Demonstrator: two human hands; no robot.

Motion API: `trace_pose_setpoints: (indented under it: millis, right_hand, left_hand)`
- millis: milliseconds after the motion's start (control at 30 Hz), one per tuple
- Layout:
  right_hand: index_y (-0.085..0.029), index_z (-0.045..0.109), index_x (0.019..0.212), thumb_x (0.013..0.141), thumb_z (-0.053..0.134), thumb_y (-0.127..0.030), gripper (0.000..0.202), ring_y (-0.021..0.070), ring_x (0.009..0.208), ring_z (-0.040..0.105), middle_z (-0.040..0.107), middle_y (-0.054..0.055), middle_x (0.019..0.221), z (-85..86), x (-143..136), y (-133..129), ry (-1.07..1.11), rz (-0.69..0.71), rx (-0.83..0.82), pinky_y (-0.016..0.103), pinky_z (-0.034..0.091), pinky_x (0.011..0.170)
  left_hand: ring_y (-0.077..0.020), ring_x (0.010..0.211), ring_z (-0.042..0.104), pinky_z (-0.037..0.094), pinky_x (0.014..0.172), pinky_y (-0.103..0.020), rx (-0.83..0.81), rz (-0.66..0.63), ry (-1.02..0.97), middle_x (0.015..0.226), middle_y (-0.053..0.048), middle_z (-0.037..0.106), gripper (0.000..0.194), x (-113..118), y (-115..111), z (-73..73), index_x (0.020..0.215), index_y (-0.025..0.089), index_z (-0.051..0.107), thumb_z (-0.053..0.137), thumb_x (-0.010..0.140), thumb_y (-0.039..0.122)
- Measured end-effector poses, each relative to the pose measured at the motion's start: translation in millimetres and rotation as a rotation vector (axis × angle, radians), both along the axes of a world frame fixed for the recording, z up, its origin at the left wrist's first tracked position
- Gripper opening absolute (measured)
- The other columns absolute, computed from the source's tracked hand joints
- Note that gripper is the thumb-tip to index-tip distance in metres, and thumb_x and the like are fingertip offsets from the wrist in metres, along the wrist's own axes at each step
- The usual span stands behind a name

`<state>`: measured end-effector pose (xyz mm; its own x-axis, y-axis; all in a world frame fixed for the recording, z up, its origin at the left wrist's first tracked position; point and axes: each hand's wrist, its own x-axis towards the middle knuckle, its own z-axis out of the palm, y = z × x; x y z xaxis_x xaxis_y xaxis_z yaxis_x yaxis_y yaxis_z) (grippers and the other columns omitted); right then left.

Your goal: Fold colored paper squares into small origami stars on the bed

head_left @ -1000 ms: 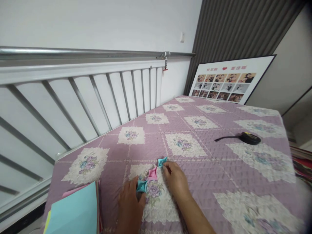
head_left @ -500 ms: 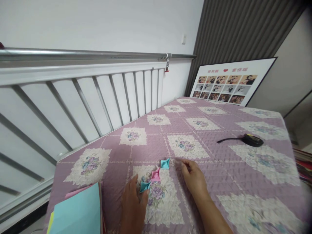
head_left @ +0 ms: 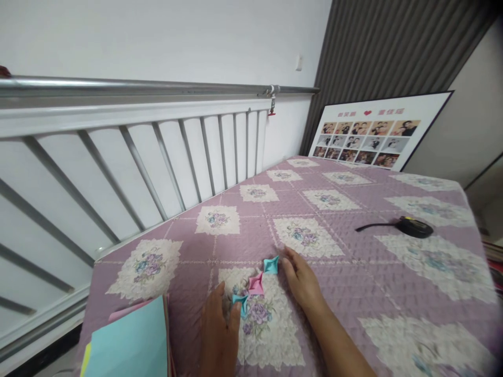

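Note:
Three small folded paper pieces lie joined or touching in a slanting row on the bedspread: a blue one (head_left: 271, 265) at the top, a pink one (head_left: 255, 284) in the middle and another blue one (head_left: 242, 306) at the bottom. Each looks like a shallow cup with pointed corners. My left hand (head_left: 220, 327) rests beside the lower blue piece, fingers and thumb apart, its thumb over that piece's near edge. To the right of the upper blue piece is my right hand (head_left: 302, 280), its fingertips at or just off the corner, thumb and fingers slightly spread.
A stack of coloured paper (head_left: 131, 337), blue on top, lies at the lower left. A black, strapped object like a tape measure (head_left: 414, 227) sits to the right on the purple floral bedspread (head_left: 251, 235). A white radiator (head_left: 137, 162) borders the left; a photo board (head_left: 365, 112) leans behind.
My right hand has come left, closer to the upper blue piece. My left hand stays by the lower blue piece. The whole view has shifted slightly.

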<state>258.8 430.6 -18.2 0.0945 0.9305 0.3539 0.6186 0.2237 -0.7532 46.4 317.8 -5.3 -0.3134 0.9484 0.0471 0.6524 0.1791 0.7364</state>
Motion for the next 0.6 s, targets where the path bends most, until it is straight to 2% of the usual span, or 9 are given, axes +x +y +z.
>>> trace_pose_setpoints:
  millis: [133,267,300,433,533,600]
  right_hand:
    - [-0.012,0.048,0.128,0.087,0.039,-0.04,0.051,0.024,0.111,0.057,0.061,0.016,0.122,-2.9,9.5,-4.4,0.034,-0.139,-0.027,0.043,0.043,0.097]
    - [-0.008,0.049,0.126,0.085,0.039,-0.04,0.053,0.0282,0.117,0.053,0.057,0.02,0.126,-2.7,17.7,-29.2,0.005,-0.225,-0.035,0.047,0.04,0.1]
    - [-0.009,0.051,0.125,0.083,0.041,-0.04,0.052,0.0287,0.117,0.053,0.057,0.019,0.126,-2.4,18.3,-40.3,-0.021,-0.228,-0.036,0.048,0.039,0.1]
    - [-0.015,0.053,0.127,0.083,0.044,-0.041,0.052,0.0291,0.122,0.049,0.056,0.014,0.131,-2.8,15.4,-100.8,-0.377,-0.187,-0.096,0.048,0.037,0.103]
    - [-0.021,0.055,0.128,0.082,0.044,-0.044,0.052,0.0316,0.13,0.04,0.049,0.009,0.139,-3.7,11.7,-151.0,-0.583,-0.214,-0.208,0.054,0.033,0.103]
    - [-0.022,0.053,0.13,0.083,0.042,-0.045,0.054,0.0318,0.132,0.038,0.046,0.008,0.142,-3.0,8.3,-180.9,-0.66,-0.205,-0.244,0.055,0.033,0.103]
  left_hand:
    - [-0.024,0.125,0.043,0.029,0.107,-0.036,-0.02,0.001,-0.014,0.133,-0.015,0.049,0.051,2.2,-1.1,2.9,0.13,0.01,0.042,0.038,0.086,0.037]
    - [-0.0232,0.126,0.042,0.029,0.106,-0.035,0.031,-0.004,-0.018,0.134,-0.014,0.048,0.052,4.1,0.5,-2.9,0.132,0.011,0.04,0.038,0.087,0.037]
    - [-0.0233,0.126,0.042,0.029,0.107,-0.035,0.05,0.004,-0.016,0.134,-0.015,0.048,0.051,4.3,1.3,-5.3,0.132,0.011,0.039,0.038,0.087,0.036]
    - [-0.0244,0.128,0.04,0.029,0.107,-0.038,0.156,0.072,-0.002,0.133,-0.016,0.047,0.049,5.7,2.5,-11.0,0.131,0.011,0.039,0.039,0.088,0.034]
    - [-0.0253,0.13,0.036,0.028,0.108,-0.042,0.21,0.08,0.04,0.135,-0.016,0.044,0.048,9.2,-6.0,-7.2,0.133,0.013,0.036,0.04,0.088,0.031]
    - [-0.0261,0.134,0.031,0.027,0.109,-0.044,0.227,0.073,0.065,0.139,-0.018,0.039,0.049,12.8,-20.2,-2.2,0.134,0.012,0.035,0.04,0.088,0.028]
